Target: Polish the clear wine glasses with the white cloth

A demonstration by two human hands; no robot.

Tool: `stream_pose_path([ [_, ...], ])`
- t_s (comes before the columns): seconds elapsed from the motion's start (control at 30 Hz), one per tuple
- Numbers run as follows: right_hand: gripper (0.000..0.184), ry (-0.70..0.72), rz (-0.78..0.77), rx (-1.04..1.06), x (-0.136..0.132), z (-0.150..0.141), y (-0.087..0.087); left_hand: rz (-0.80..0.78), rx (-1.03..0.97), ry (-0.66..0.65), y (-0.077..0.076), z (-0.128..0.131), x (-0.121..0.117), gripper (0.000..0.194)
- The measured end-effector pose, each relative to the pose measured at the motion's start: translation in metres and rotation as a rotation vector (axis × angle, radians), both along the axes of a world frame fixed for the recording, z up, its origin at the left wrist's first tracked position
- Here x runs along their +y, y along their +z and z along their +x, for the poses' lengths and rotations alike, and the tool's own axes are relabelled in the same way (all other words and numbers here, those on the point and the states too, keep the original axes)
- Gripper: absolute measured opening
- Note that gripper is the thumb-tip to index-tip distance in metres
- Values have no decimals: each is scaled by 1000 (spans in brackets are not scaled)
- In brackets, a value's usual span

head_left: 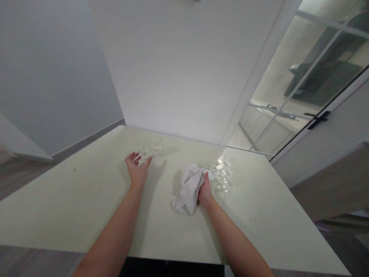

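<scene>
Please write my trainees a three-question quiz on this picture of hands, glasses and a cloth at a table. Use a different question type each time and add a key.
1. Multiple choice. What does the right hand hold?
A) a sponge
B) a white cloth
C) a bottle

2. Fill the gap. Near the left hand, toward the back of the table, are ____ clear glasses.

3. True or false? Both hands grip the cloth.

Key:
1. B, the white cloth.
2. Two.
3. False; the left hand is open and only the right hand grips the cloth.
</scene>
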State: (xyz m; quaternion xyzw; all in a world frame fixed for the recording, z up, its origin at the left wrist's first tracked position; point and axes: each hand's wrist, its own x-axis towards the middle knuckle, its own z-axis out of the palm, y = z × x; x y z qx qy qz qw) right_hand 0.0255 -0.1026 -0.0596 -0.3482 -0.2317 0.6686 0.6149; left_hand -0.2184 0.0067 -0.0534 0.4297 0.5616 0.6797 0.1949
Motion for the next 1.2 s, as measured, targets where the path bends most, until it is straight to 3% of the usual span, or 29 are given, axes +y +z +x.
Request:
stream_pose_path([
  [0.7, 63, 17, 0, 15, -2, -2, 3, -57, -9, -99, -3, 4, 4, 74],
  [0.97, 64, -18, 18, 49, -1, 0, 1, -107, 84, -60, -4, 2, 5, 48],
  [1.1, 65, -31, 32, 57, 0, 0, -2, 34, 193, -15, 4, 9, -7, 42],
  [1.2, 64, -21, 30, 40, 0, -1, -1, 109, 337, -58, 10, 19, -21, 40],
])
